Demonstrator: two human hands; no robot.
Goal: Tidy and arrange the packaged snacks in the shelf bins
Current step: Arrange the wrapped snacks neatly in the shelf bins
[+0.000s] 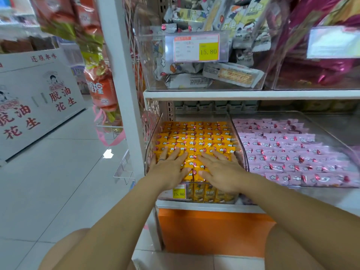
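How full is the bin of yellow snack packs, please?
Full: yellow packs fill the clear bin in neat rows from back to front.

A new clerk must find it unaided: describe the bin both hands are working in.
Start at the white shelf post and drop to the lower shelf, above the orange base panel. The clear bin right beside the post is it, with the left hand and right hand flat on top. Its yellow-orange packets sit in neat rows, while the bin to its right holds pink packets.
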